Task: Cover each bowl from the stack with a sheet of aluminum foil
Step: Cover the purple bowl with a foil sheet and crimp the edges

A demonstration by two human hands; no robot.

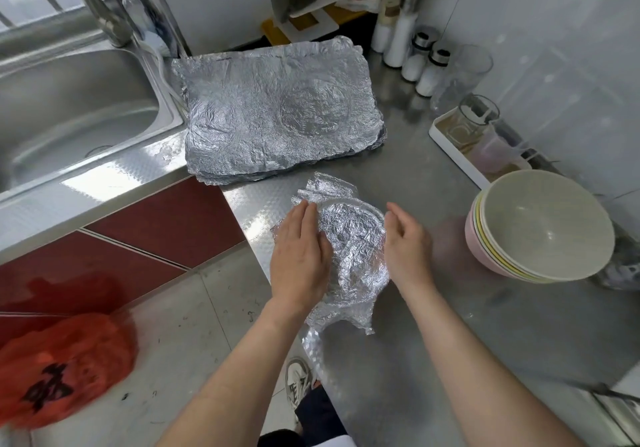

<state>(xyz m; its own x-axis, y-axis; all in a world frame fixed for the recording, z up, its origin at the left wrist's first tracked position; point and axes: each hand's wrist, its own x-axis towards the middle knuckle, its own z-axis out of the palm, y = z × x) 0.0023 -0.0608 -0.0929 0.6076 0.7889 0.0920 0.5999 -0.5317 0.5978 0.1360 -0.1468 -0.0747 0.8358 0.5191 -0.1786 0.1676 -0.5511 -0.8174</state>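
The foil-covered bowl [353,238] sits on the steel counter [450,325], close to its left edge, between both hands. The left hand [299,256] lies flat on the foil's left side, fingers straight and together, pressing the sheet over the rim. The right hand [407,242] is at the right side, fingers nearly straight and gently cupped, gripping nothing. It appears placed to mould the foil against the wall. Loose foil corners project front and rear.

The stack of bowls [540,228] stands to the right, well apart. The pile of foil sheets [277,114] lies behind, near. Bare counter lies to the right and toward the person. The counter ends just left of the bowl, so keep it inboard.
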